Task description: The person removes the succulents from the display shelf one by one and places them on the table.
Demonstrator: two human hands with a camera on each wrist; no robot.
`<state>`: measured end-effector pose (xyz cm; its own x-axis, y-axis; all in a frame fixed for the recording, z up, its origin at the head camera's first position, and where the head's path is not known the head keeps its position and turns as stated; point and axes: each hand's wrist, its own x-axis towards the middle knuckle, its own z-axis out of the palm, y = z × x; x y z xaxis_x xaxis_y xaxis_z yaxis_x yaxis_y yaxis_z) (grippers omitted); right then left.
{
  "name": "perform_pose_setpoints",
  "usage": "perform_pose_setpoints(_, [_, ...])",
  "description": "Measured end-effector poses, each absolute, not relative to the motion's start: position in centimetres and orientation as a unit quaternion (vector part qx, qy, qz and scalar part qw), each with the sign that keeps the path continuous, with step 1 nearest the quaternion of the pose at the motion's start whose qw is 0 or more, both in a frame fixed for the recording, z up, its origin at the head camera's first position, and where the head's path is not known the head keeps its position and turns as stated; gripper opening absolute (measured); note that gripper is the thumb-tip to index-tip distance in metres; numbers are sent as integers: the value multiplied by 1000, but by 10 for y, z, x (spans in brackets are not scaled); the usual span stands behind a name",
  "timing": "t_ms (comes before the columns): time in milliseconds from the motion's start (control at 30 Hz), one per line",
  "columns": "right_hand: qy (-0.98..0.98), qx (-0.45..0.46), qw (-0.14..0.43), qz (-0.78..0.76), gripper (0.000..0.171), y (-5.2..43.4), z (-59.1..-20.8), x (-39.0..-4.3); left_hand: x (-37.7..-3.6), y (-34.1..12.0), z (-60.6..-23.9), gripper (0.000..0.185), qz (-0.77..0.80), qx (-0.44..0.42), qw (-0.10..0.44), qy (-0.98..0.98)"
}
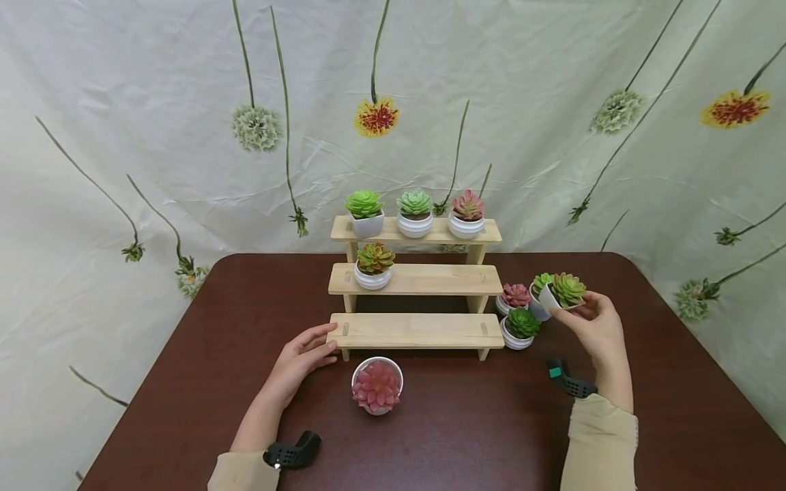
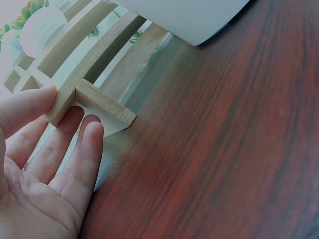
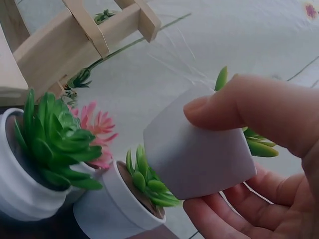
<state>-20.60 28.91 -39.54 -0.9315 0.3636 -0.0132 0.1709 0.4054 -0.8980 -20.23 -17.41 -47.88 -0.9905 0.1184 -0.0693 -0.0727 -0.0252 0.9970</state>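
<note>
My right hand (image 1: 598, 327) pinches a square white pot with a green succulent (image 1: 566, 292) between thumb and fingers. The pot is tilted, and its wall (image 3: 199, 144) fills the middle of the right wrist view. Close beneath and beside it stand a dark green succulent (image 1: 522, 324), a pink succulent (image 1: 516, 296) and another green succulent (image 1: 540, 283), all in white pots. My left hand (image 1: 301, 358) grips the left end of the lowest step of a three-step wooden stand (image 1: 417, 331). Thumb and fingers (image 2: 65, 144) lie on either side of the board.
On the top step sit three potted succulents, the middle one pale green (image 1: 415, 204). An orange-green succulent (image 1: 375, 262) sits at the left of the middle step. A pink succulent in a white pot (image 1: 377, 386) stands on the dark table (image 1: 467, 423) before the stand. Behind hangs a floral cloth (image 1: 528, 102).
</note>
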Motion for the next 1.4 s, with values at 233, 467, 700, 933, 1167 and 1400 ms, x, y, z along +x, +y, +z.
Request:
perform_pose_setpoints(233, [-839,-151,71,519,79,302,-404,-203,-202,-174,-479,48,717,17,66,693])
perform_pose_setpoints(467, [-850,-118,38,512,81,315,-414,-198,-202,-175,-478,47,722,22,61,689])
perform_pose_setpoints(700, [-850,-92,20,518,76,326,-426,-196,-202,-175,-478,47,721,20,60,690])
perform_pose_setpoints(933, [-842,-65,17,536,67,330,-438,-198,-202,-174,-479,47,719,20,59,693])
perform_pose_setpoints(1167, [-847,-57,-3,528,65,330,-447,-201,-202,-174,-479,46,721,17,60,690])
perform_pose_setpoints(1400, [-863,-69,-28,499,69,331,-452,-204,-202,-174,-480,46,719,26,59,692])
